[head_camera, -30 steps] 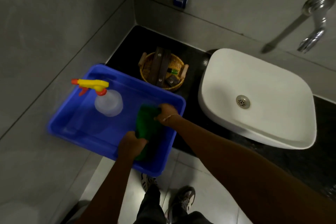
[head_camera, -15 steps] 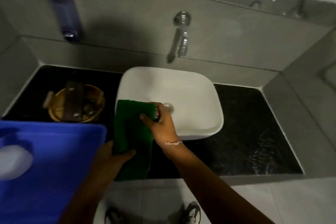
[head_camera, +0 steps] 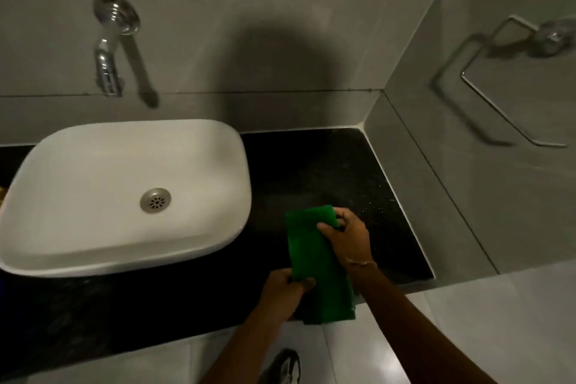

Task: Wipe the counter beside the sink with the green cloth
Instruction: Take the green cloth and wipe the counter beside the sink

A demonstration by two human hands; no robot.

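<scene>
You held the green cloth (head_camera: 314, 262) over the black counter (head_camera: 311, 171), just right of the sink (head_camera: 124, 196), its long axis running from the wall side back toward you. Your right hand (head_camera: 347, 237) was pinched shut on the far end; your left hand (head_camera: 285, 288) was clamped on the near edge. Whether the cloth touched the counter could not be told. The bare stone lay beyond and right of your right hand, so that hand was probably the one to lead the wipe.
</scene>
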